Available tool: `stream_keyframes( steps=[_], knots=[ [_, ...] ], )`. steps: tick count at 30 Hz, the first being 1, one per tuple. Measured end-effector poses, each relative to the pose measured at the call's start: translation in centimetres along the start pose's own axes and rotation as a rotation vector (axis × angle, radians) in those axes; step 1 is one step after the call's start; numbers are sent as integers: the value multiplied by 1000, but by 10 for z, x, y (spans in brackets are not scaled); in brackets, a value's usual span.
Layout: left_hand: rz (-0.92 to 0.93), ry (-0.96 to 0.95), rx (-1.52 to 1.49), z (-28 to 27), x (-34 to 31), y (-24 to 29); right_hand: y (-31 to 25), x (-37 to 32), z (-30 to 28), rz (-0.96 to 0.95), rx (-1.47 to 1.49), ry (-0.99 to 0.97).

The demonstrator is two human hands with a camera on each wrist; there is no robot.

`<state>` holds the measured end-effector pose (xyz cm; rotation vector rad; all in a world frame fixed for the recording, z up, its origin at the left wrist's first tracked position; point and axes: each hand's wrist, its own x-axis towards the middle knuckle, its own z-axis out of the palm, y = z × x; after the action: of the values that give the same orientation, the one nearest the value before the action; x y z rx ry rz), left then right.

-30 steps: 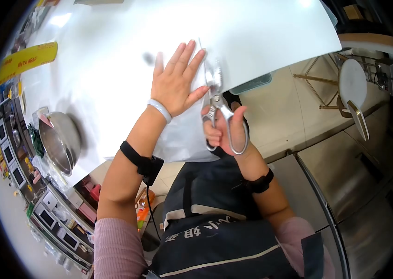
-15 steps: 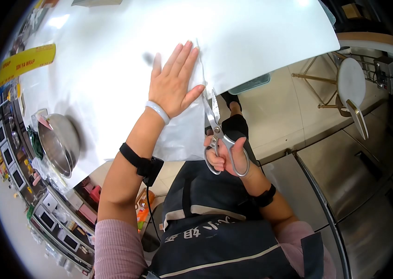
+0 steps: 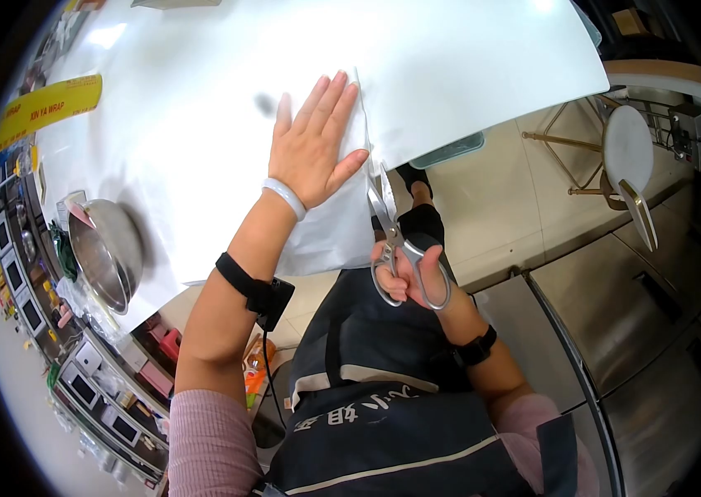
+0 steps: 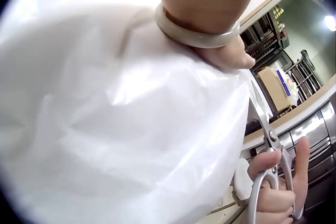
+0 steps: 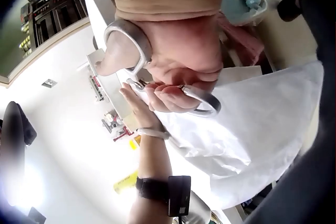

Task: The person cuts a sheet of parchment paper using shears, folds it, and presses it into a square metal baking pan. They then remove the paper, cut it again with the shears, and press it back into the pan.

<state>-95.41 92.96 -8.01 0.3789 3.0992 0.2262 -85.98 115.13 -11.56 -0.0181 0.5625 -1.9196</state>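
A white plastic sheet [image 3: 330, 240] lies on the table and hangs over its near edge. My left hand [image 3: 313, 153] rests on it with fingers straight and thumb spread, a pale bangle [image 3: 284, 197] round the wrist. Silver scissors [image 3: 390, 222] are gripped in my right hand [image 3: 430, 267], with thumb and fingers through the handle loops. Their slightly parted blades point away from me, at the sheet's right edge, just below my left thumb. In the left wrist view, the scissors [image 4: 271, 139] overlap the edge of the creased sheet [image 4: 131, 134].
A steel bowl [image 3: 110, 253] stands at the table's left side, near a yellow wrap box [image 3: 48, 108]. Beyond the table's right edge are a teal bin [image 3: 448, 151] and a round stool [image 3: 628, 147]. Steel cabinets [image 3: 616, 290] stand at my right.
My right hand has drawn the scissors back toward me from farther up beside my left fingers. The sheet's hanging edge has risen a little. My left hand has stayed nearly still.
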Motion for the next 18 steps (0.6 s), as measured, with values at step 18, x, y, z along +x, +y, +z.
stream_keyframes(
  steps=[18],
  knots=[
    [55, -30, -138, -14, 0, 8, -31, 43, 14, -31, 125, 143]
  ],
)
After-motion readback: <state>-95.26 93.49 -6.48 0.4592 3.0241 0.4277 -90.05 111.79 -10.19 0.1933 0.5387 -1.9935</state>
